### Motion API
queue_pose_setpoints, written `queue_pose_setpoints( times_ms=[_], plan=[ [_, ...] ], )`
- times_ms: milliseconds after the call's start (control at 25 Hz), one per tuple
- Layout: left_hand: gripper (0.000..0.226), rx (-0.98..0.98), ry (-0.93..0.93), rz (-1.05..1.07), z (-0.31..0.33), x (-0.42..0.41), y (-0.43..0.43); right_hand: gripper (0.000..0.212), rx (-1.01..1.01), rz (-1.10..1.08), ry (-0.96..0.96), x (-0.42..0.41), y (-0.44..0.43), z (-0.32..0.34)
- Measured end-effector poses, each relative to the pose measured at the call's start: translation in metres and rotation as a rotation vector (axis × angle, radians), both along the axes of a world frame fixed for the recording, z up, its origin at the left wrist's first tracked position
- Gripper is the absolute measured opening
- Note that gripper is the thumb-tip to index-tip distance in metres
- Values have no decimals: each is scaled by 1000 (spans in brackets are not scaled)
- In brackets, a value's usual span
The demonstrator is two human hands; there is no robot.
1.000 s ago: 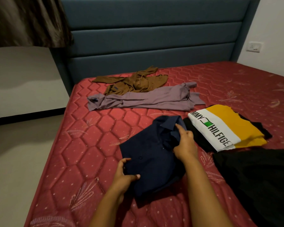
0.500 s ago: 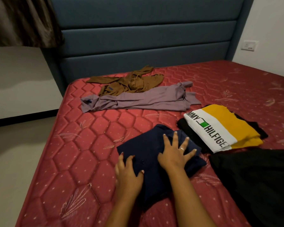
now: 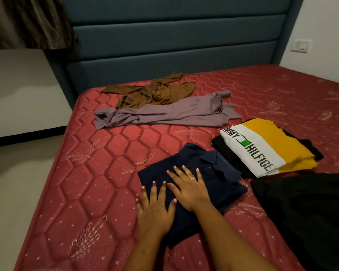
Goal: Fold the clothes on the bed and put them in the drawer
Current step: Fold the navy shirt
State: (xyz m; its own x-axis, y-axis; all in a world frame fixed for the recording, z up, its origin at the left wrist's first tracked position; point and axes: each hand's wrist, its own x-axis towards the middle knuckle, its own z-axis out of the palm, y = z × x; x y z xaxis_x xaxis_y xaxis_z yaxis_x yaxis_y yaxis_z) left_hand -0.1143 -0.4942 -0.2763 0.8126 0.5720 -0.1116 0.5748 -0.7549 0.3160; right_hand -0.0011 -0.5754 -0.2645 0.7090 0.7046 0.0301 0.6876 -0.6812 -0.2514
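A folded navy shirt (image 3: pixel 209 169) lies on the red mattress (image 3: pixel 90 184), collar facing up to the right. My left hand (image 3: pixel 155 210) lies flat on the shirt's near left part, fingers straight. My right hand (image 3: pixel 188 188) presses flat on its middle, fingers spread, a ring on one finger. To the right sits a folded yellow and white T-shirt (image 3: pixel 262 147) on top of a folded black garment (image 3: pixel 227 153). An unfolded lilac shirt (image 3: pixel 170 114) and a crumpled brown shirt (image 3: pixel 155 92) lie farther back. No drawer is in view.
A black garment (image 3: pixel 309 216) is spread over the near right of the mattress. A blue padded headboard (image 3: pixel 174 47) stands behind. The mattress's left edge drops to a grey floor (image 3: pixel 18 188). A wall socket (image 3: pixel 300 46) is at the right, a curtain (image 3: pixel 27 20) at top left.
A second ago my hands gripped the navy shirt, folding it over. Both hands have since flattened onto the folded shirt and slid toward me, and the collar now shows.
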Motion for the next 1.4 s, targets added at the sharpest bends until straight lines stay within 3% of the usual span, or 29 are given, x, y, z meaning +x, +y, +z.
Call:
queue_pose_setpoints(
  times_ms=[120, 240, 320, 400, 600, 880, 960, 1040, 1120, 1160, 1240, 1320, 1400],
  plan=[
    [66, -29, 41, 28, 2, -1, 0, 99, 0, -20, -15, 1, 0, -4],
    [64, -42, 76, 53, 10, 0, 0, 94, 2, -137, -7, 8, -4, -1],
    [59, 1, 35, 79, 17, 10, -1, 95, 20, -174, -41, 13, -1, 8],
    [55, 65, -63, 67, 22, 26, -1, 93, 15, -72, -72, 12, 10, 11],
    [59, 19, -19, -35, 9, 47, 31, 61, -86, 16, -24, 28, 22, 2],
    [77, -18, 66, 116, 1, 46, 39, 85, -246, -318, 17, 33, 38, 3],
    [80, -61, 62, 152, 2, 41, 41, 80, -138, -266, -5, 33, 29, 8],
    [80, -160, -6, 213, 5, 36, 40, 56, 180, -192, -133, 32, 9, 22],
    [75, -281, -210, 315, 7, 33, 29, 36, 508, -411, -328, 33, -20, 31],
    [70, -316, -329, 364, 8, 30, 20, 39, 534, -607, -291, 30, -37, 37],
    [63, -386, -496, 448, 15, 25, 2, 70, 347, -922, 74, 19, -67, 40],
    [63, -506, -547, 532, 24, 23, -6, 101, 251, -996, 457, 9, -80, 36],
    [55, -675, -536, 567, 29, 25, -8, 106, 467, -993, 614, 6, -80, 25]
  ],
)
